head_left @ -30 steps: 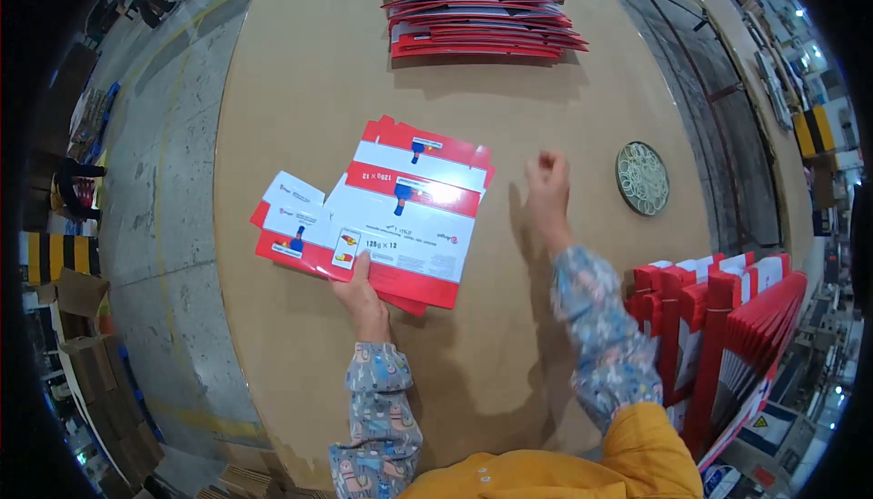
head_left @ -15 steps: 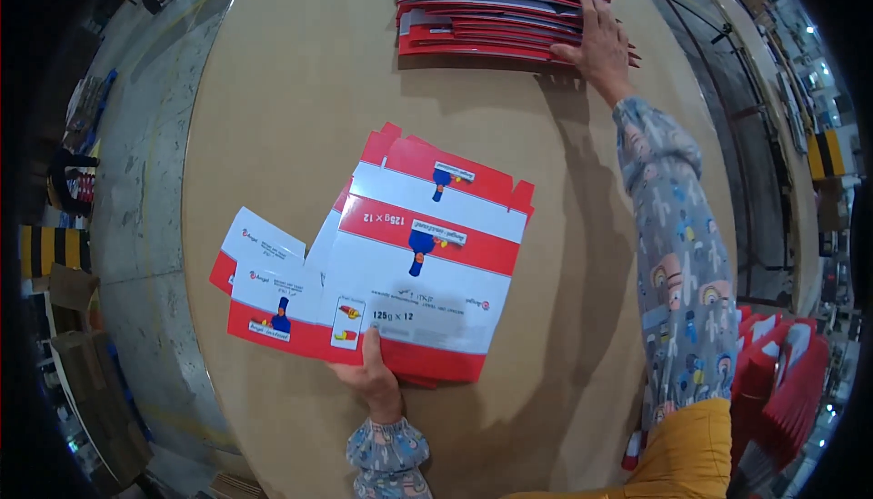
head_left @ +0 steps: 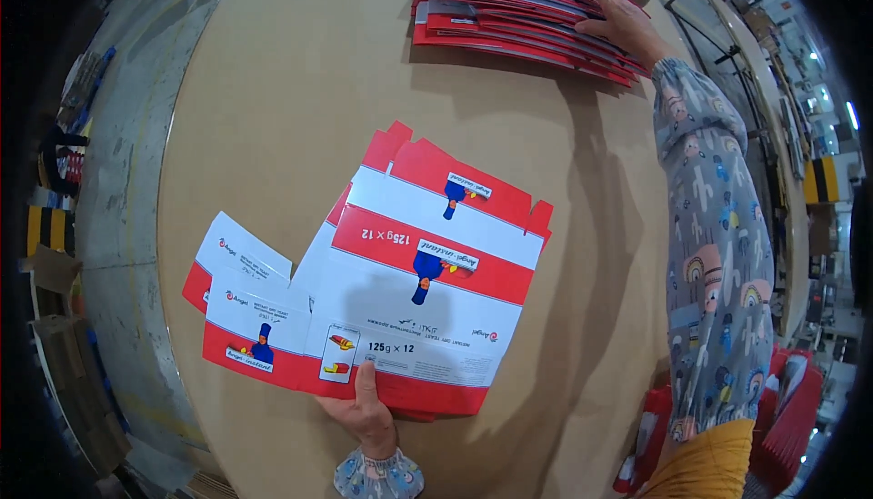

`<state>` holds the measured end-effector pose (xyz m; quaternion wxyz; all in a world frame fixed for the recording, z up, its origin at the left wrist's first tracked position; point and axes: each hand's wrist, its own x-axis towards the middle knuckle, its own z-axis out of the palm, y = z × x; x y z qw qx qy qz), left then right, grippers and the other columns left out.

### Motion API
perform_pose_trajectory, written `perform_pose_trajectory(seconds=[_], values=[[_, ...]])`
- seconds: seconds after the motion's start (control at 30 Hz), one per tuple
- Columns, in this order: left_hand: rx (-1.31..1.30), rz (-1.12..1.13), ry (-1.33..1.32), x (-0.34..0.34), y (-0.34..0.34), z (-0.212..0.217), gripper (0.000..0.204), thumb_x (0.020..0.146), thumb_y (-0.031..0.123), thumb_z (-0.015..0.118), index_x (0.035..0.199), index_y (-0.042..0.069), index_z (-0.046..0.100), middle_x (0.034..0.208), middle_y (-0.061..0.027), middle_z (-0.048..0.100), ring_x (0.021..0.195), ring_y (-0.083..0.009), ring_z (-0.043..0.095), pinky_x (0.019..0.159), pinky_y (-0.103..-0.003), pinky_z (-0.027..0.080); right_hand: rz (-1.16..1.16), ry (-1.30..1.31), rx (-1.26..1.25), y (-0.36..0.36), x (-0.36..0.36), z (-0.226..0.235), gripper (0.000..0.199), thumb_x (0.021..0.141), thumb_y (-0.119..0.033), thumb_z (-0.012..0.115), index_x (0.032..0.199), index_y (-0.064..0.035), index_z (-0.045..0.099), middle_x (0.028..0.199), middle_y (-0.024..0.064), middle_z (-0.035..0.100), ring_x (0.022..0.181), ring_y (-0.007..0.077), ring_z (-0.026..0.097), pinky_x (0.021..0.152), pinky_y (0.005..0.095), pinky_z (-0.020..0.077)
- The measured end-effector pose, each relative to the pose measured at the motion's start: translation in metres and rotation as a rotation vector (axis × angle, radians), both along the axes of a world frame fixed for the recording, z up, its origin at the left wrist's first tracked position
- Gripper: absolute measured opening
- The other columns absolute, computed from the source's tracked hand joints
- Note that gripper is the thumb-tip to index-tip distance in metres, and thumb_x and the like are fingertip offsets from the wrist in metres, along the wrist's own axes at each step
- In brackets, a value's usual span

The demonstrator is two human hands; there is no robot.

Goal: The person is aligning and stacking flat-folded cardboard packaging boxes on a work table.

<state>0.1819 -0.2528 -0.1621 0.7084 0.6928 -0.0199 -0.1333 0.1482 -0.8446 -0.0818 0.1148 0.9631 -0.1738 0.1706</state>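
Note:
My left hand point(head_left: 364, 417) is closed on the near edge of some red and white flattened cartons point(head_left: 427, 308), its thumb on the printed top face and its fingers hidden beneath. At least two cartons overlap there, with end flaps sticking out to the left and far side. At the far end of the table lies a pile of folded red and white cartons point(head_left: 509, 31). My right hand point(head_left: 623, 26) rests against the right side of this pile, thumb and fingers apart. Patterned sleeves cover both of my forearms.
The brown table point(head_left: 273, 108) has rounded edges. More red cartons point(head_left: 787, 417) stand bunched beside the table at lower right. Brown cardboard point(head_left: 77, 399) lies off the left edge, beyond a strip of grey floor point(head_left: 127, 181). A yellow and black striped block point(head_left: 820, 179) shows at right.
My left hand and the cartons in it sit slightly lower in the picture. The pile and my right hand appear farther right, and the right fingers have shifted up along the pile's edge.

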Motion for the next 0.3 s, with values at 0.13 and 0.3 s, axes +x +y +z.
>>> perform_pose_trajectory(seconds=[0.13,0.3], values=[[0.039,-0.001,0.076,0.001,0.006,-0.001,0.061,0.086,0.001,0.063,0.135,-0.003,0.026,0.125,-0.0184,0.047,0.111,-0.0248,0.051,0.095,-0.036,0.044,-0.192,0.231,-0.130,0.012,0.011,-0.013,0.072,0.078,-0.019,0.065,0.142,-0.0144,0.033,0.132,0.0106,0.050,0.116,0.0312,0.051,0.097,0.0406,0.0419],[0.006,-0.024,0.057,0.001,0.004,0.002,0.064,0.085,0.004,0.065,0.136,0.000,0.026,0.128,-0.0184,0.044,0.114,-0.0262,0.049,0.096,-0.038,0.045,-0.373,0.219,-0.185,0.023,0.016,-0.028,0.092,0.069,-0.018,0.074,0.146,-0.0203,0.023,0.136,0.0075,0.047,0.124,0.0262,0.046,0.101,0.0427,0.0387]])
